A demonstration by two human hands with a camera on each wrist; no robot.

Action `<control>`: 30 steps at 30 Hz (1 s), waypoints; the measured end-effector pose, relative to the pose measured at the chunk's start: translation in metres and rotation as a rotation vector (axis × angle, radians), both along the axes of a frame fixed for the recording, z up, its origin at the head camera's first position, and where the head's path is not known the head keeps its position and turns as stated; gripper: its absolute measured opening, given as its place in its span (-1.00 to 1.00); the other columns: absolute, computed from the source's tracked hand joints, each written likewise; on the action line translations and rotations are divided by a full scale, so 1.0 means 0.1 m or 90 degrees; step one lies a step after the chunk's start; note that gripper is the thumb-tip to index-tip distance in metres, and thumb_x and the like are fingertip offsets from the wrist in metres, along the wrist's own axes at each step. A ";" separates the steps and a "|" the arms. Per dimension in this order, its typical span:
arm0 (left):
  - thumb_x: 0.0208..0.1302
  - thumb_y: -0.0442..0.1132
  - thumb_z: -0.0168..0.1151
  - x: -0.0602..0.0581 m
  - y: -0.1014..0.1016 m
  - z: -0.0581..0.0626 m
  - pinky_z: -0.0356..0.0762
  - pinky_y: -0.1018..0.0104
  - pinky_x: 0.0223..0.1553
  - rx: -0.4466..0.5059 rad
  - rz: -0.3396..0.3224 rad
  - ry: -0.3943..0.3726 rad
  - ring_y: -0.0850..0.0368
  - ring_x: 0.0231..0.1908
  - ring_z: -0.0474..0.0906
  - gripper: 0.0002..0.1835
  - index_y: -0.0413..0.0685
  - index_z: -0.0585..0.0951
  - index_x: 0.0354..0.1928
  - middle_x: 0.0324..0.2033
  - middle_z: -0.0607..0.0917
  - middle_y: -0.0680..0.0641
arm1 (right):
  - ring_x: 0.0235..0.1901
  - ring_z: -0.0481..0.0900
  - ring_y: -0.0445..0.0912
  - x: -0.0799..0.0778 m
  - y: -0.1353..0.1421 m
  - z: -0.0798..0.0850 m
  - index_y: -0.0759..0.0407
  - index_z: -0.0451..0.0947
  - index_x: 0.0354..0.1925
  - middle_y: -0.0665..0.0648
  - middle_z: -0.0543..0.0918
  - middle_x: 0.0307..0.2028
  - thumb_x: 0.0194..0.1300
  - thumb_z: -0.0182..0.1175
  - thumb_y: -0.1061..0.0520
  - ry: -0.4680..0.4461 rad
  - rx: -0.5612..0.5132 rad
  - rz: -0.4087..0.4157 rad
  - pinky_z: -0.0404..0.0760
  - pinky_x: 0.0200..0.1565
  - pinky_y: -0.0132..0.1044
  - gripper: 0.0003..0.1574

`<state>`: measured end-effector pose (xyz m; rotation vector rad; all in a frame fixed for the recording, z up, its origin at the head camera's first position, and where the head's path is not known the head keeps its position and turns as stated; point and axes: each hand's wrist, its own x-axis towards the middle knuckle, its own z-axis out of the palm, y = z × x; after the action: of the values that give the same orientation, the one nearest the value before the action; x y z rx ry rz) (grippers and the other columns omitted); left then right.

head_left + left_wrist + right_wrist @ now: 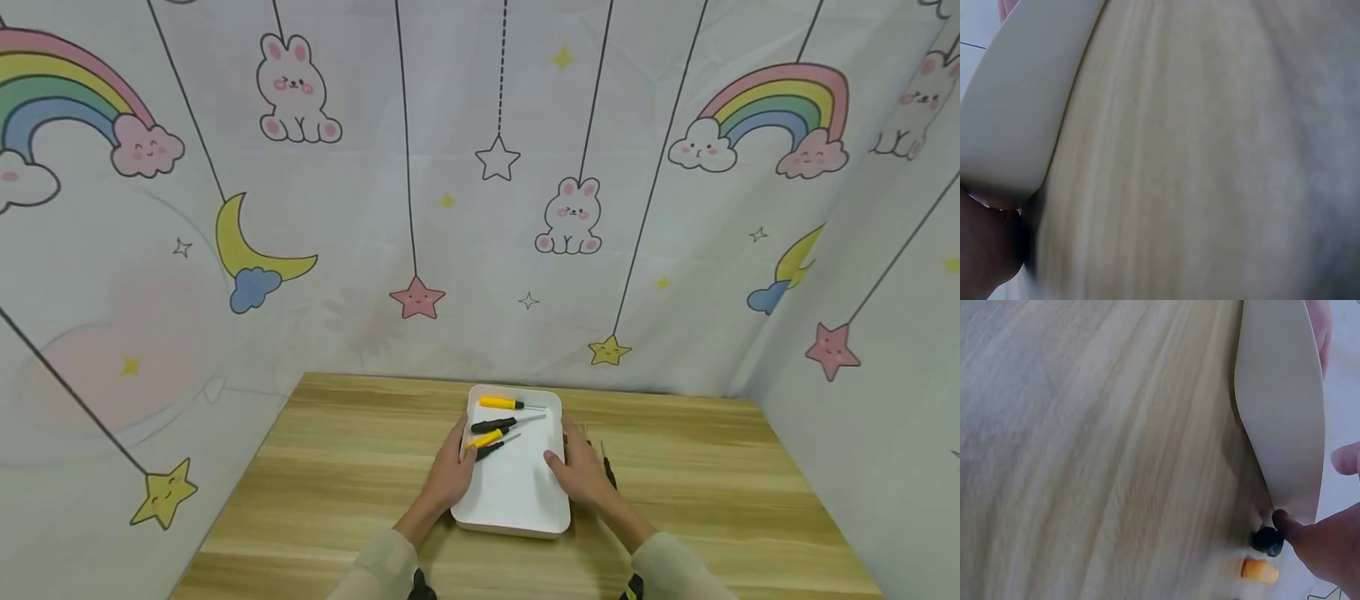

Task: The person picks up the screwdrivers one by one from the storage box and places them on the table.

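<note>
A white rectangular tray [517, 504] is held by its two long sides. My left hand [450, 473] grips the left side, its thumb over the rim near the screwdriver handles. On the opposite side my right hand [585, 475] grips the tray, thumb above the rim; in the right wrist view a fingertip [1282, 519] meets the outer wall's lower edge. Inside, towards the far end, lie several screwdrivers: a yellow one [498, 402], a black one [493, 426], another yellow one [486, 438] and a smaller black one [491, 451]. Whether the tray touches the table cannot be told.
More screwdrivers lie on the wooden table [697, 475] right of the tray, including a dark one [608, 468], partly behind my right hand. In the right wrist view, a black handle [1267, 542] and an orange handle [1260, 571] show. A patterned curtain [480, 225] surrounds the table.
</note>
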<state>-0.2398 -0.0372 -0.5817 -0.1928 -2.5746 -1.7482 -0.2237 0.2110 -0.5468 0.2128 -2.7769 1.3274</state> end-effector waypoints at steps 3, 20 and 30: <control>0.66 -0.29 0.00 0.00 0.01 0.01 0.04 -0.23 0.58 0.004 -0.001 -0.009 -0.21 0.62 0.03 -0.33 -0.10 0.09 0.69 0.65 0.13 -0.19 | 0.53 0.16 0.43 0.01 -0.03 -0.01 0.54 0.01 0.59 0.57 0.17 0.54 0.55 0.16 0.20 -0.008 0.031 -0.005 0.18 0.51 0.33 -0.12; 0.63 -0.32 0.03 -0.01 0.02 -0.03 0.05 -0.21 0.58 -0.005 0.008 -0.004 -0.21 0.62 0.06 -0.32 -0.12 0.11 0.68 0.64 0.16 -0.21 | 0.56 0.07 0.44 0.05 -0.13 -0.09 0.65 -0.06 0.56 0.63 0.08 0.55 0.56 -0.07 0.35 -0.004 0.053 -0.010 0.11 0.53 0.33 -0.23; 0.67 -0.28 0.00 -0.04 0.01 -0.01 0.04 -0.22 0.58 -0.037 -0.007 0.018 -0.26 0.61 0.06 -0.33 -0.20 0.08 0.68 0.63 0.15 -0.28 | 0.51 0.22 0.43 0.05 -0.19 -0.16 0.65 -0.04 0.55 0.62 0.17 0.52 0.54 -0.08 0.39 0.043 0.116 -0.032 0.24 0.48 0.30 -0.24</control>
<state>-0.2441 -0.0357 -0.5825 -0.2315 -2.6114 -1.6631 -0.2189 0.1920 -0.5623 0.1905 -2.8254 1.0362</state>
